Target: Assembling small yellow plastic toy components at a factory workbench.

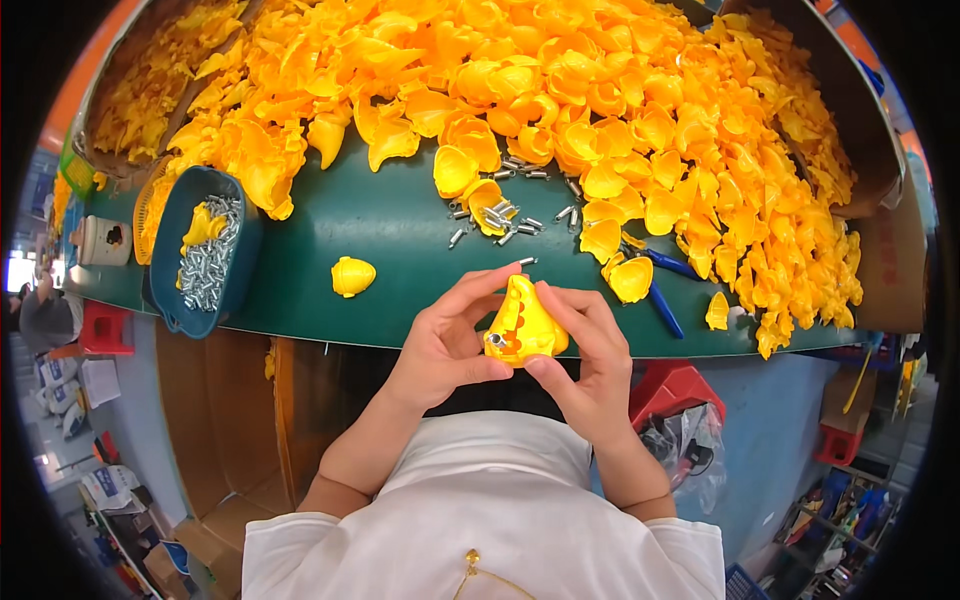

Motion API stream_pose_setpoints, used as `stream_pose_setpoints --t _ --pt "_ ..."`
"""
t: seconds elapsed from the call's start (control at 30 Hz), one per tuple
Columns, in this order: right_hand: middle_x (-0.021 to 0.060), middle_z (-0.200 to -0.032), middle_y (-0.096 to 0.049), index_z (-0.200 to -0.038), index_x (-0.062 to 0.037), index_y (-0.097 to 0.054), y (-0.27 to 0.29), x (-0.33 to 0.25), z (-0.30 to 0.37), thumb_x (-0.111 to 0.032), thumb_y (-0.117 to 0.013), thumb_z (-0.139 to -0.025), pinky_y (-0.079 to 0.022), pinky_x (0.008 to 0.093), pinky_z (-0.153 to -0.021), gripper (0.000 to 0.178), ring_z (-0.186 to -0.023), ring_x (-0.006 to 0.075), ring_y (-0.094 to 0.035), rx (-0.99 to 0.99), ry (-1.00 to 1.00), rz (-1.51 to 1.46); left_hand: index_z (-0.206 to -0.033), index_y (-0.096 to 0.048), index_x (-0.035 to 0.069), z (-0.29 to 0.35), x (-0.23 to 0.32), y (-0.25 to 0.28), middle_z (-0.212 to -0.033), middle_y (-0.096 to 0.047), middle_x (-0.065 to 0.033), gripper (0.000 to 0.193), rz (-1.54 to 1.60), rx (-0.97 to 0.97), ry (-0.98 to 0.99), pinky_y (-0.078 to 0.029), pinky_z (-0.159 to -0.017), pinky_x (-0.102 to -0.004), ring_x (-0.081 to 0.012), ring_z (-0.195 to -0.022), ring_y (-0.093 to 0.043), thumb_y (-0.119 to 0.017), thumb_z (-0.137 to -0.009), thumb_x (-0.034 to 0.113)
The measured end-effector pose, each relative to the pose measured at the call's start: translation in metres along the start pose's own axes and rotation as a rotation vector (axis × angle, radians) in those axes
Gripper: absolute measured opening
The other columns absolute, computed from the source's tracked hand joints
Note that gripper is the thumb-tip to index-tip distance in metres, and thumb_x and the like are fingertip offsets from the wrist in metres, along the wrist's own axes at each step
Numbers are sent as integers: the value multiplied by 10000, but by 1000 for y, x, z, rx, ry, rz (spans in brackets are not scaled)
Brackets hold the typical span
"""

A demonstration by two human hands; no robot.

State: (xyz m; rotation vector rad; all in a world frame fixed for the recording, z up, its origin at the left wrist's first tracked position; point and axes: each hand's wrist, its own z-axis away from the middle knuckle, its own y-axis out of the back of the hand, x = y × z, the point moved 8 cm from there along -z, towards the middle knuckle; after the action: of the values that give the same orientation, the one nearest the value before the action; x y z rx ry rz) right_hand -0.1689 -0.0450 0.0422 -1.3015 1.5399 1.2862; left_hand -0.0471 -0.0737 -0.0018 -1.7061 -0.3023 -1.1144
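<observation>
Above the table's near edge, both my hands hold a yellow plastic toy part (527,322) with a row of orange-red marks. My left hand (447,335) grips its left side between thumb and fingers. From the right, my right hand (590,345) pinches it with the thumb low and the fingers near the top. A small silvery metal piece (496,341) shows at the part's lower left. Just beyond my fingertips lies a small metal cylinder (528,261). Left of my hands, a rounded yellow part (352,277) sits alone on the green tabletop (300,310).
A large heap of yellow plastic shells (600,110) covers the far and right side. Several metal cylinders (503,220) lie before it. At left stands a blue bin (158,245) holding more cylinders (208,265). A blue-handled tool (665,310) rests at right; below is a red stool (668,388).
</observation>
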Motion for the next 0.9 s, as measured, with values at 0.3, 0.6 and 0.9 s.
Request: stream_pose_setpoints --t 0.3,0.6,0.9 --pt "131 -1089 -537 -1184 26 -560 -1 9 2 -65 -687 -740 -414 285 -874 471 -1012 203 -528 6 -70 -81 -1286 -458 11 2 2 5 -1331 -401 -113 709 -60 32 -29 -337 -1037 -393 -268 -1247 -403 -787 -661 80" --pt "105 -1190 -446 -1339 -23 -401 -16 -3 -10 -105 -743 -707 -419 305 -893 723 -1051 202 -501 -142 -7 87 -1326 -356 49 1 -8 11 -1254 -431 -80 587 51 206 -61 -480 -908 -348 -224 -1116 -510 -644 -815 51" --pt "116 -1067 -535 -1125 32 -560 -4 11 4 22 -772 -654 -517 302 -853 517 -998 210 -579 101 4 -72 -1234 -430 57 1 -7 8 -1197 -467 -78 613 67 171 -7 -466 -911 -336 -206 -1115 -509 -700 -781 370"
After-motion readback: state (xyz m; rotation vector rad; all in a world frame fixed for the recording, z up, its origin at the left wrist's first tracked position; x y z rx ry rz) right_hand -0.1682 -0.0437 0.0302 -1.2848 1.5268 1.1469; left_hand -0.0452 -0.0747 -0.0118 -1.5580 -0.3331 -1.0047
